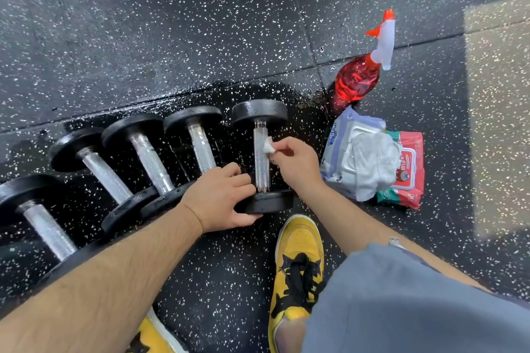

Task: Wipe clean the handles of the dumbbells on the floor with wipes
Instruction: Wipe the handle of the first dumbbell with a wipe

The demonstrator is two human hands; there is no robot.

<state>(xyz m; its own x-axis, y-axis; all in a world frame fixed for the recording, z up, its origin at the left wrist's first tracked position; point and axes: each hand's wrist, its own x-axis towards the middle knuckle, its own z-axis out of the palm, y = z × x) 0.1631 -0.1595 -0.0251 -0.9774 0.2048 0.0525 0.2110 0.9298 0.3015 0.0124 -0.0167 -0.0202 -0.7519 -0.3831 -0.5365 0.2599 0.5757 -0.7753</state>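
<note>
Several black dumbbells with knurled steel handles lie side by side on the speckled rubber floor. The rightmost dumbbell [261, 157] lies with its handle pointing away from me. My right hand [295, 162] pinches a small white wipe [268, 147] against the right side of that handle, near its upper half. My left hand [223, 199] grips the near weight head of the same dumbbell, thumb under its rim. The neighbouring dumbbell [200, 146] lies just left, partly hidden by my left hand.
A red spray bottle [358, 80] lies on the floor to the upper right. Two wipe packs [370, 163] with a crumpled white wipe on top lie right of my right hand. My yellow and black shoe [298, 264] stands just below the dumbbell. The floor around the dumbbells is wet.
</note>
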